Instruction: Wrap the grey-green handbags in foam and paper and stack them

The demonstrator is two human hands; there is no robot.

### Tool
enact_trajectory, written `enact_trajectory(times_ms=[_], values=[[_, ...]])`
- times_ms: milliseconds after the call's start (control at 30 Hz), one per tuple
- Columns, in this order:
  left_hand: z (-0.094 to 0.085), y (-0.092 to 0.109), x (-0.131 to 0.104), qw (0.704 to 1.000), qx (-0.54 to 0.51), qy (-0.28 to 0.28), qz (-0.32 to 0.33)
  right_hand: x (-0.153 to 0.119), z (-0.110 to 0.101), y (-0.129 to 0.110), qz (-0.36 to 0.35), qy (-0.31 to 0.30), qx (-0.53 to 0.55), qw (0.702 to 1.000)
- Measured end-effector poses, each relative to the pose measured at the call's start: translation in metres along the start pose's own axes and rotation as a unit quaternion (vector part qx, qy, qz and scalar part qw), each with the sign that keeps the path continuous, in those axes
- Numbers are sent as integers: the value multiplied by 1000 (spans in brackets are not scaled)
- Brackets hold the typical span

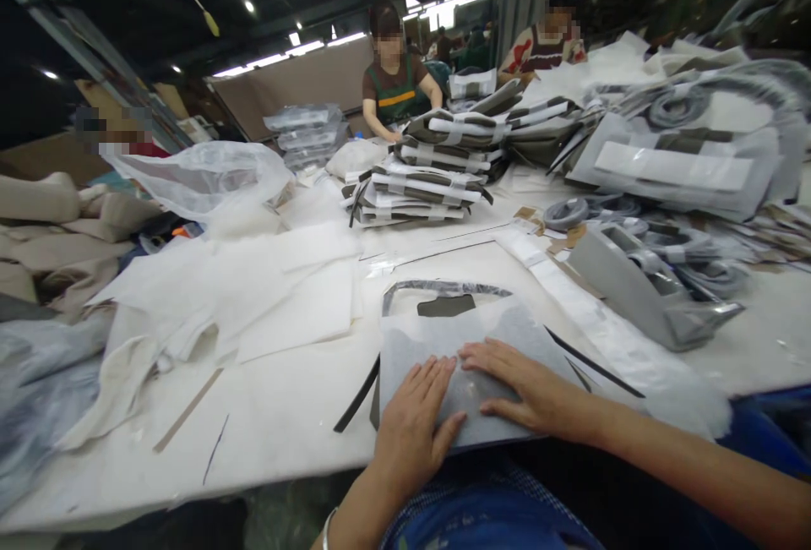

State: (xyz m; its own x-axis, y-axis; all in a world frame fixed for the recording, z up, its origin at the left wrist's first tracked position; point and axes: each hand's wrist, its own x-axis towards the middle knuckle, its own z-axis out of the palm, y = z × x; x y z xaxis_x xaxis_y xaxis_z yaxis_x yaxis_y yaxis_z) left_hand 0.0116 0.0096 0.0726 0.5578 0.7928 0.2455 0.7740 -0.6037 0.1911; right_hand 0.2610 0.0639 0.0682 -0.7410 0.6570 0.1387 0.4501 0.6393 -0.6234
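A sheet of thin white paper [418, 339] lies over a dark flat piece, perhaps a bag, at the table's front edge. My left hand [418, 415] rests flat on the sheet, its fingers stretched out. Beside it my right hand [519, 381] also presses flat on the paper, thumb spread from the fingers. Past the sheet's far edge shows a handle [447, 287] wrapped in clear plastic, with a dark tab [447, 306] below it. Dark strips [358, 394] stick out at both sides. Most of the piece is hidden under the paper.
Wrapped flat bundles [418, 187] are piled ahead. White sheets [297, 296] lie left, near a clear plastic bag [209, 178]. A grey tape dispenser [639, 288] stands right, by coiled wrapped straps [703, 254]. Across the table a person [396, 81] works; another [545, 43] is farther right.
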Motion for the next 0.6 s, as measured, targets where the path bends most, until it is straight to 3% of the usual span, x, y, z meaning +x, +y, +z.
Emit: enact_trajectory(times_ms=[200,367,600], values=[[0,9,6,999,-8,-26,-24,-5,-14,7,-62,1,-53,997],[9,10,3,999,-20,-10,-28,-6,-8,11,-83,-14,-101,991],[6,13,3,999,-26,1,-30,-7,-1,15,-106,-17,-132,985]])
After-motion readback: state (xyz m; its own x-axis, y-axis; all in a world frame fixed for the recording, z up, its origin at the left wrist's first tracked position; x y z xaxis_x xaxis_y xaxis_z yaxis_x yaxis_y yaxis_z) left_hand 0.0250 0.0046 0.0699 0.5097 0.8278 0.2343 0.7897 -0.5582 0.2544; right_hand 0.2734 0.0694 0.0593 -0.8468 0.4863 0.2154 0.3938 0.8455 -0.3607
